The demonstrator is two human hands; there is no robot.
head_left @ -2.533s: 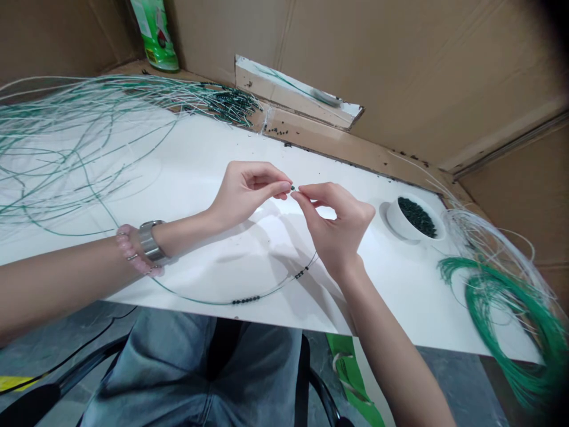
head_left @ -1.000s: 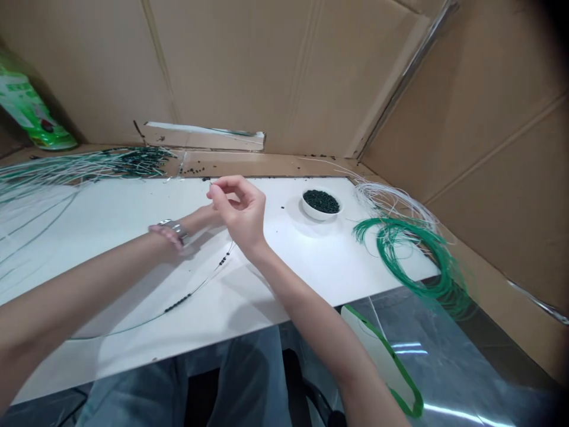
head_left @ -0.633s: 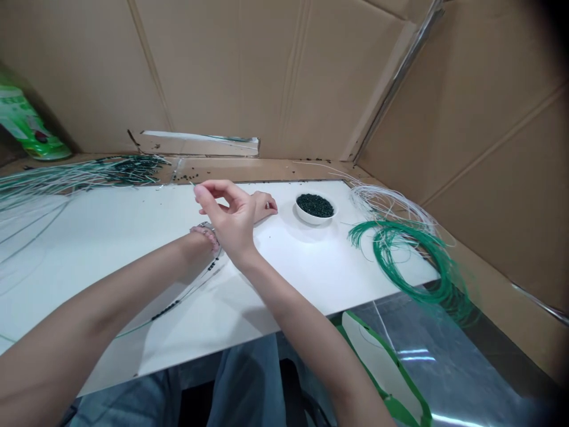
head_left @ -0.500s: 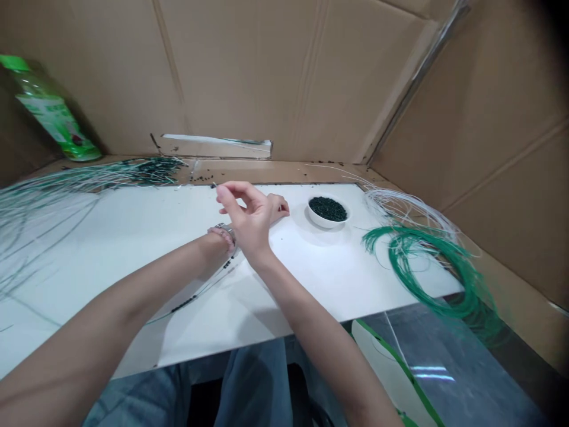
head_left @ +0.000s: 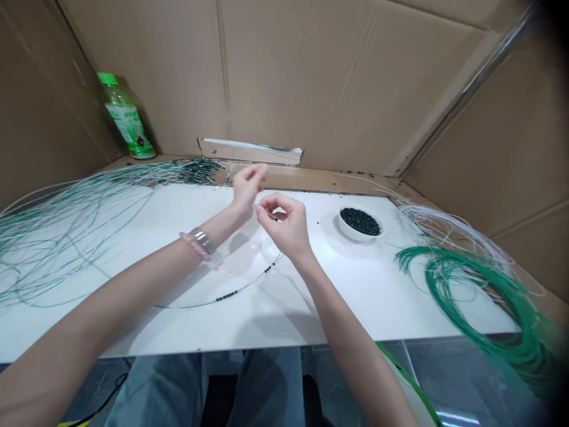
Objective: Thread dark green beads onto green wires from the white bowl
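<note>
My right hand point(head_left: 287, 225) pinches a thin cord near its tip, thumb against index finger. The cord point(head_left: 253, 285) hangs from those fingers and curves down to the left over the white board, with small dark beads point(head_left: 226, 296) strung on it in groups. Just behind and left of that pinch is my left hand point(head_left: 249, 187), blurred, its fingers drawn together; whatever they hold is too small to make out. A bracelet and a pink band circle the left wrist. Right of both hands stands a white bowl point(head_left: 355, 235) full of dark beads.
A green coil of cord point(head_left: 453, 308) and white strands point(head_left: 462, 228) lie at the right. Green and white cords point(head_left: 89, 204) spread over the left side of the board point(head_left: 377, 296). A green-capped bottle point(head_left: 128, 127) stands at the back left by the cardboard wall point(head_left: 288, 71).
My left hand has come from behind my right wrist to the left of my right hand. The camera view has shifted left, and more of the beaded cord shows.
</note>
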